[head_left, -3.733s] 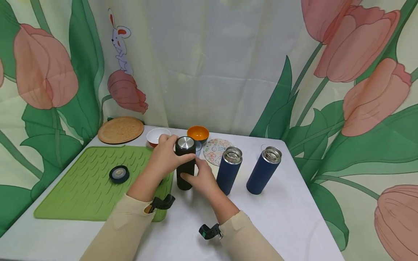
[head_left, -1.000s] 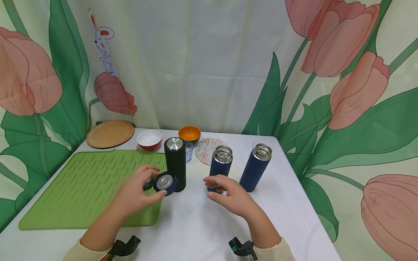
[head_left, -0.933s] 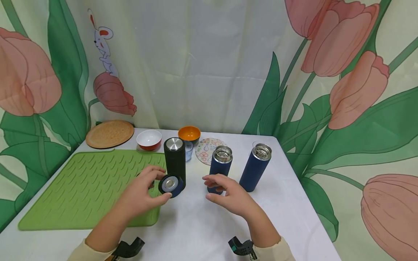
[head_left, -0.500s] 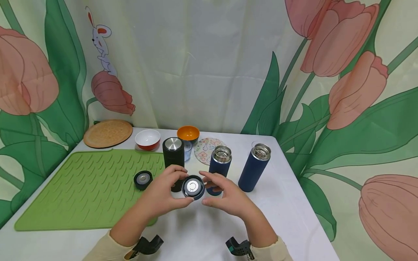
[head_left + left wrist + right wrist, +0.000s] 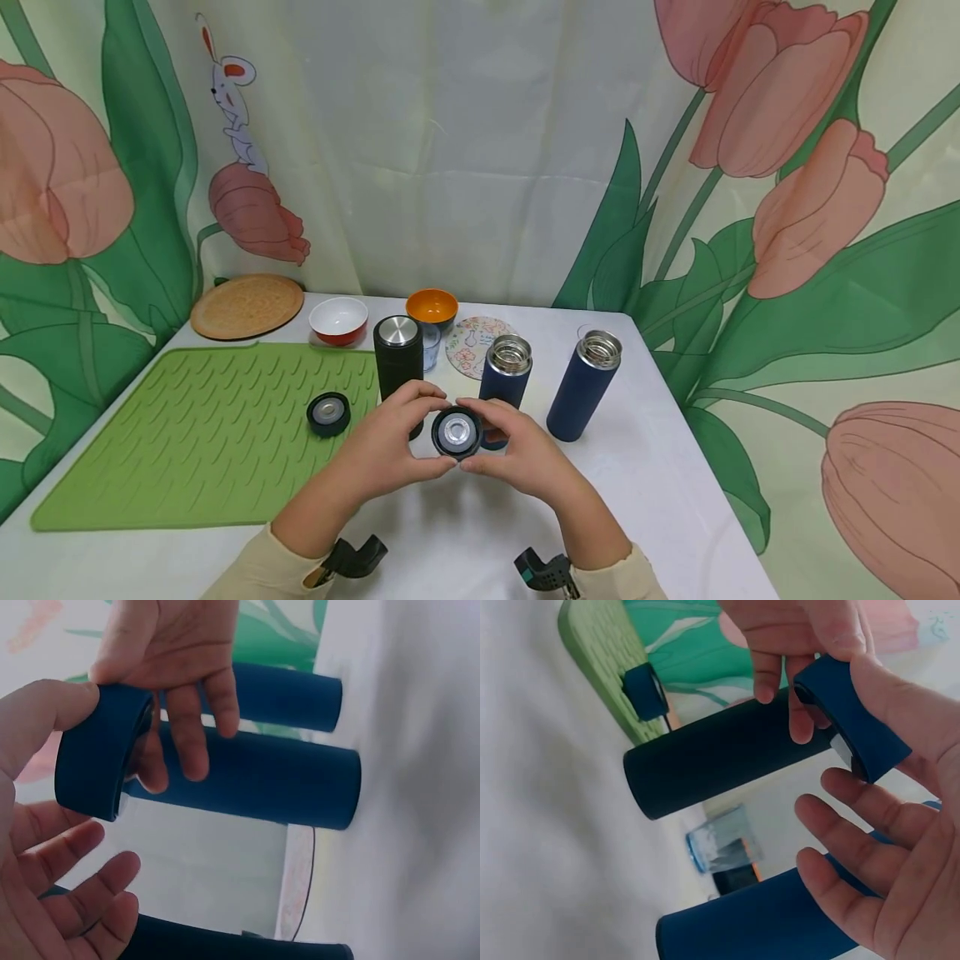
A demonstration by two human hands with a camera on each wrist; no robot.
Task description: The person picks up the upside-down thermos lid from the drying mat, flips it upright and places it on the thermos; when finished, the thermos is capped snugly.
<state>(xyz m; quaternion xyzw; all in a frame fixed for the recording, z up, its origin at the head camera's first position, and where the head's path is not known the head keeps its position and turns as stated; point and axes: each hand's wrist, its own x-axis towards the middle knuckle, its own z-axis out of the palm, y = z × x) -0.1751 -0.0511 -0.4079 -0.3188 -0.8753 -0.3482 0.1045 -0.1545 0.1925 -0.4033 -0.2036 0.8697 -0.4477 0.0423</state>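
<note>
While both hands pinch the round dark-blue flask lid (image 5: 457, 433) above the table, just in front of the uncapped dark-blue steel flask (image 5: 504, 389), the left hand (image 5: 390, 446) and right hand (image 5: 521, 454) hold it only by its rim at the fingertips, so it could probably slip and knock that flask or the capped black flask (image 5: 399, 371) over. A second open blue flask (image 5: 583, 383) stands to the right. Another lid (image 5: 328, 414) lies on the ridged green mat (image 5: 187, 442) on the white table (image 5: 675, 492), ringed by tulip-printed curtains (image 5: 810, 208).

Dark-blue round lid (image 5: 457, 433), steel-lined inside facing up, above table.
</note>
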